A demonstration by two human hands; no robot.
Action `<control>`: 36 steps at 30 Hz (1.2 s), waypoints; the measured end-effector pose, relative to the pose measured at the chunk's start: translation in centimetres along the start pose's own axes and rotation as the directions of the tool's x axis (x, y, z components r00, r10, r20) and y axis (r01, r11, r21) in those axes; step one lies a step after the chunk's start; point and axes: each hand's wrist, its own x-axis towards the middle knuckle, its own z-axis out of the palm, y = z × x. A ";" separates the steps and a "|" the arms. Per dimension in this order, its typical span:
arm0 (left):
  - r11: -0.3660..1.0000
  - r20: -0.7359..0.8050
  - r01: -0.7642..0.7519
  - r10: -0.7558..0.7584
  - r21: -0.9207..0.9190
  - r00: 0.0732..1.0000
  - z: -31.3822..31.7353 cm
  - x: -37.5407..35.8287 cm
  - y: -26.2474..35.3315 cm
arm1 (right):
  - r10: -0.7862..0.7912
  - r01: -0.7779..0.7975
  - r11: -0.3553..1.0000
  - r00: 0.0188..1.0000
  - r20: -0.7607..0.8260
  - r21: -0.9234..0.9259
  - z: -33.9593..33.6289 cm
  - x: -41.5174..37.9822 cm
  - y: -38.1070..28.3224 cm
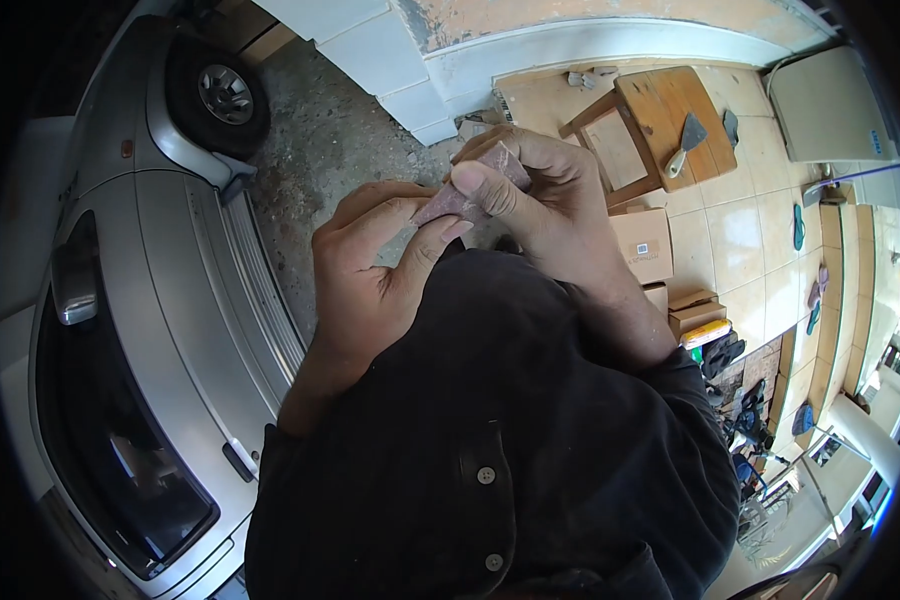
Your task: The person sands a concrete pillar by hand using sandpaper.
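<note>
A small pinkish-brown piece of sandpaper (pixel 444 205), apparently folded, is held up in front of my chest between both hands. My left hand (pixel 368 262) pinches its lower left end between thumb and fingertips. At the upper right end, my right hand (pixel 560 195) grips it with the thumb pressed on top and the fingers curled behind. Parts of the sandpaper are covered by my fingers. Beyond my right hand, a scraper (pixel 686 145) with a pale handle lies on a wooden stool (pixel 660 105).
A silver car (pixel 185 300) stands close on the left. Cardboard boxes (pixel 645 245) sit by my right forearm. A peeling wall (pixel 570 28) with a white lower band is ahead. Sandals (pixel 799 228) lie on the tiles at right, near a pale cabinet (pixel 835 105).
</note>
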 end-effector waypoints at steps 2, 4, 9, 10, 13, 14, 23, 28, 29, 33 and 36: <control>1.000 -0.021 0.023 -0.023 -0.016 1.000 0.0 -0.1 0.3 | 0.134 -0.133 0.988 0.991 0.001 0.078 -0.3 -0.2 0.1; 0.999 -0.057 0.029 -0.031 -0.042 0.998 0.0 -0.2 0.3 | 0.054 -0.053 0.997 0.998 -0.019 0.056 -0.9 0.0 1.1; 0.995 -0.109 0.074 -0.081 -0.070 0.991 -0.4 -0.2 0.0 | -0.078 0.078 0.995 0.997 0.004 -0.056 -0.2 0.8 2.1; 1.000 -0.126 0.014 -0.014 0.001 0.992 -0.4 -0.2 -0.4 | -0.157 0.158 0.985 0.987 0.014 -0.072 0.0 0.9 2.3; 0.991 -0.136 -0.069 0.085 0.117 0.987 -0.5 -0.1 -0.8 | -0.094 0.098 0.994 0.993 0.069 -0.054 0.1 1.0 2.5; 0.983 -0.128 -0.092 0.113 0.160 0.985 -0.6 -0.1 -0.8 | -0.093 0.097 0.994 0.993 0.071 -0.054 0.3 1.0 2.4; 0.948 -0.191 0.185 -0.238 -0.257 0.952 0.5 -0.5 -1.2 | 0.151 -0.149 0.974 0.989 0.004 0.172 -0.1 1.9 2.5; 0.864 -0.202 0.274 -0.385 -0.422 0.900 0.2 -0.3 -2.1 | -0.408 0.420 0.756 0.902 0.141 -0.502 -1.2 3.5 3.0; 0.873 -0.247 0.234 -0.362 -0.428 0.899 0.2 -0.1 -2.4 | -0.412 0.423 0.756 0.901 0.140 -0.499 -1.5 3.7 2.8; 0.841 -0.182 0.238 -0.363 -0.486 0.914 -1.1 0.1 -3.4 | -0.430 0.538 0.595 0.841 0.329 -0.597 -1.3 5.3 2.7; 0.809 -0.189 0.260 -0.410 -0.527 0.893 -1.8 0.7 -4.2 | -0.535 0.582 0.360 0.769 0.349 -0.729 -0.6 6.4 3.1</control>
